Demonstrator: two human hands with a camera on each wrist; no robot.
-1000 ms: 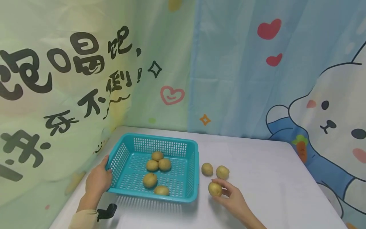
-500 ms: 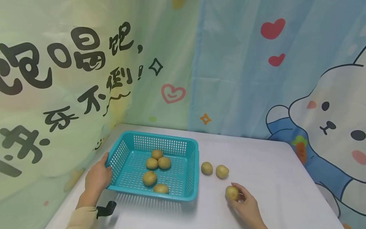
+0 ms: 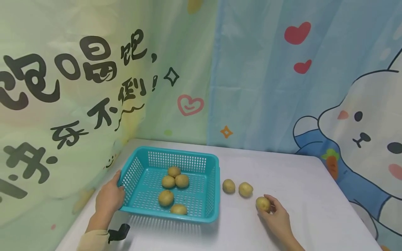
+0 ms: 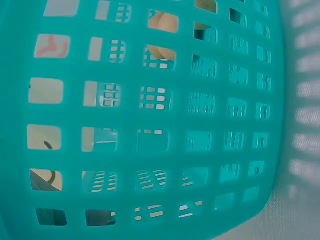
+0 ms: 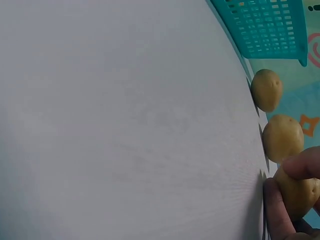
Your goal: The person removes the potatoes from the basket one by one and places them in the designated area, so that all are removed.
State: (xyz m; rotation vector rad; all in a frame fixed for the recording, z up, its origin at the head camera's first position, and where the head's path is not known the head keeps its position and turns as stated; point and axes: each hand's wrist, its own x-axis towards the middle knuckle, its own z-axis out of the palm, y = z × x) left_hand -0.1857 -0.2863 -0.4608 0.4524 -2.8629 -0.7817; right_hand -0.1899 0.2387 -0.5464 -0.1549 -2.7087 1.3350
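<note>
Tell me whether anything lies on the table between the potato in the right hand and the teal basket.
Yes. Two loose potatoes, one nearer the right hand and one nearer the basket, lie on the table between the held potato and the basket's right wall. Above them, nothing visible blocks the way.

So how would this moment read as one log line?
left hand: holds teal plastic basket | right hand: pinches small yellow potato | white table

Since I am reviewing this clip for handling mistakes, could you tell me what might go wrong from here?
The potato in the right hand is round and held only by the fingers, so it might slip and roll across the table. It could also knock the two loose potatoes beside it.
</note>
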